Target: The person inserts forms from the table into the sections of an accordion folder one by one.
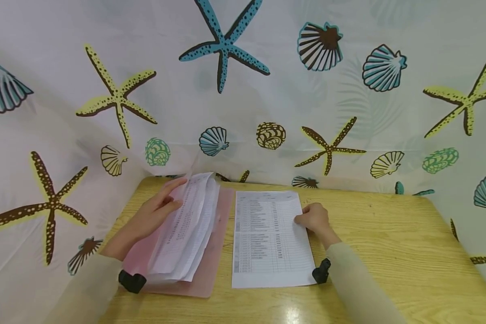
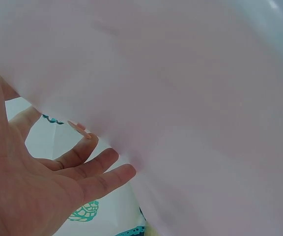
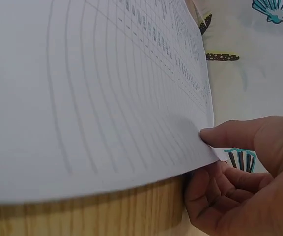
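A pink folder (image 1: 214, 252) lies unfolded on the left of the table, with several printed pages in clear sleeves (image 1: 190, 225) fanned upward. My left hand (image 1: 154, 213) holds the raised leaves at their left edge, thumb on the near face. In the left wrist view, a pale pinkish sheet (image 2: 181, 123) fills most of the picture, and the fingertips of the left hand (image 2: 48, 172) meet its edge. To the right lies a printed table sheet (image 1: 267, 243). My right hand (image 1: 316, 220) pinches its right edge, thumb above and curled fingers beneath, lifting that edge slightly in the right wrist view.
The wooden table (image 1: 389, 243) extends to the right of the sheet. A white curtain (image 1: 247, 99) printed with starfish and shells hangs behind and along both sides. Black wrist cameras sit on both sleeves, the right one (image 1: 321, 271) beside the sheet's lower corner.
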`<action>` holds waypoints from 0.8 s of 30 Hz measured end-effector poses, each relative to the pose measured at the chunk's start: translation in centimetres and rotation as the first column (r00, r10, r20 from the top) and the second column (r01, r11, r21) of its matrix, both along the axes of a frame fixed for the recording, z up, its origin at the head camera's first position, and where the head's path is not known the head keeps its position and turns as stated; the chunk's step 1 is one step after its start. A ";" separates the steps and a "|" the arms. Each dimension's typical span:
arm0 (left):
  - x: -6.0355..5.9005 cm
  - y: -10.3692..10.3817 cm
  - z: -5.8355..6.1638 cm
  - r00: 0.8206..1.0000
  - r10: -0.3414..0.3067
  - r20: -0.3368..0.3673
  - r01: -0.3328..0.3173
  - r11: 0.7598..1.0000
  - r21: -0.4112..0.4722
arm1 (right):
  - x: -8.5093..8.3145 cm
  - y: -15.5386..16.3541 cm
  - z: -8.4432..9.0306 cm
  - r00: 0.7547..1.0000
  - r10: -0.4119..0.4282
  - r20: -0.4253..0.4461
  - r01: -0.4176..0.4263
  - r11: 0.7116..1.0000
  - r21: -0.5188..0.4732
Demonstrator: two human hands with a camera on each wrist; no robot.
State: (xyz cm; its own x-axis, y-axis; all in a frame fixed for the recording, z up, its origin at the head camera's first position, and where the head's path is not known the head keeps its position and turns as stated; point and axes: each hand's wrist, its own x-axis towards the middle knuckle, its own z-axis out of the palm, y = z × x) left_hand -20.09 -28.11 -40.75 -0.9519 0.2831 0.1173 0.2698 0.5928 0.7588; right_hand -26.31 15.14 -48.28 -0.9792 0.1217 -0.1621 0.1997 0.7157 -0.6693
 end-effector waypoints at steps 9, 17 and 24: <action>0.1 0.0 0.3 1.000 0.010 0.015 -0.010 1.000 -0.010 | 0.3 1.2 0.6 0.990 0.126 0.055 -0.113 0.973 -0.201; 0.3 -0.1 0.6 1.000 0.022 0.021 -0.022 1.000 -0.015 | 0.5 1.9 0.9 0.973 0.220 0.074 -0.187 0.931 -0.312; 0.3 -0.2 0.6 0.999 0.026 0.022 -0.026 1.000 -0.017 | 0.2 2.5 0.7 0.981 0.181 0.071 -0.142 0.917 -0.374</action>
